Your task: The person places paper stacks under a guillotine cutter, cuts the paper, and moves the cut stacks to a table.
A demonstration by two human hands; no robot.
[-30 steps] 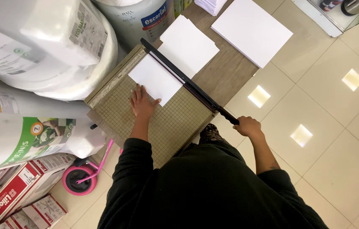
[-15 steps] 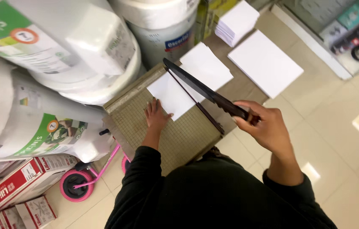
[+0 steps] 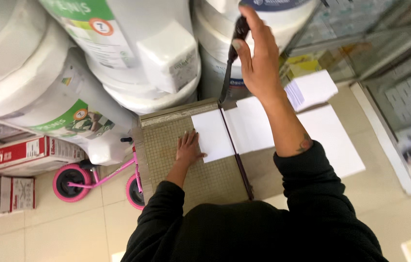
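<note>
A tan paper cutter board with a grid lies in front of me. My left hand rests flat on it, fingers touching the left edge of a white sheet that lies against the cutting edge. My right hand is raised high, closed around the black handle of the cutter arm, whose dark blade stands lifted nearly upright from the hinge at the board's far end. More white paper lies just right of the cutting edge.
Big white plastic-wrapped rolls are stacked behind the cutter. A stack of small white sheets and a large sheet lie to the right. A pink-wheeled trolley and red-and-white boxes sit left. A glass cabinet stands right.
My right hand has swung the cutter arm up from almost flat to nearly upright. My left hand has stayed pressed on the board by the sheet. The camera tilted toward the rolls.
</note>
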